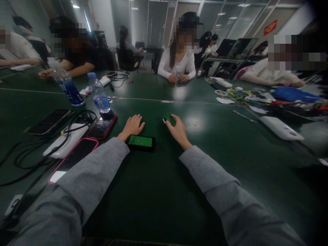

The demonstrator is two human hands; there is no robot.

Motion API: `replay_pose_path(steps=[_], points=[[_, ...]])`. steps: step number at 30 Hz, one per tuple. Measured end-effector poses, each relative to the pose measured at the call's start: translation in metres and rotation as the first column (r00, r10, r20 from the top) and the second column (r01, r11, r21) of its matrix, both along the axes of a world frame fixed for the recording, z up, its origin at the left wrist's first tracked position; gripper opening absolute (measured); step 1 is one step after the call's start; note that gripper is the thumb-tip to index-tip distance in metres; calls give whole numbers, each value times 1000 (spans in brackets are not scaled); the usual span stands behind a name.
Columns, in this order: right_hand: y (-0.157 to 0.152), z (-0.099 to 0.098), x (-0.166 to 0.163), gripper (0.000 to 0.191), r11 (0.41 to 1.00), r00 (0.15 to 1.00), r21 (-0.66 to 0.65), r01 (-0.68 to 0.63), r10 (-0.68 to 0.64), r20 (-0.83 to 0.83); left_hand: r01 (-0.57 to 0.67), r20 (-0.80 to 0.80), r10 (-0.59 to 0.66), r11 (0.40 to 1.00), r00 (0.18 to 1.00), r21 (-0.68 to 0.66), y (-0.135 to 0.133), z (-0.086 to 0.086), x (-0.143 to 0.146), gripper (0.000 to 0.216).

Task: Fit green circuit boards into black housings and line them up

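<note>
A small green circuit board (169, 119) with a white part at its left edge is gripped between the thumb and fingers of my right hand (178, 130), low over the table. My left hand (133, 125) lies flat on the green tabletop (159, 191) with its fingers stretched forward, holding nothing. Just in front of its wrist sits a black case (141, 148) with a second green circuit board (140, 140) in its open top. Both forearms are in grey sleeves.
Two phones in red and pink cases (102, 125), a dark phone (51, 121), a white power bank (66, 140) and black cables lie left. Two plastic bottles (101, 99) stand behind. Rightward are tweezers (244, 116), a white box (282, 128) and tangled wires. People sit opposite.
</note>
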State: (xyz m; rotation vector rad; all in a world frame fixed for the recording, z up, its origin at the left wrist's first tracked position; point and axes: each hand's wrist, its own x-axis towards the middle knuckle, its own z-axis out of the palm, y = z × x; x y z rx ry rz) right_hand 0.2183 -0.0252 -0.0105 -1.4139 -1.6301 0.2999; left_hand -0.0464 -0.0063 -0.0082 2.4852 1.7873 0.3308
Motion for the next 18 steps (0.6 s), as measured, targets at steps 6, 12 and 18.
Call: replay_pose_path(steps=[6, 12, 18], points=[[-46, 16, 21, 54, 990, 969, -50, -134, 141, 205, -4, -10, 4, 1000, 1000, 2, -4, 4, 2, 60], [-114, 22, 106, 60, 932, 918, -221, -289, 335, 212, -6, 1, 6, 1000, 1000, 4, -4, 4, 2, 61], [-170, 19, 255, 81, 923, 897, -173, 344, -268, 351, -4, 15, 4, 1000, 1000, -9, -6, 4, 1, 62]])
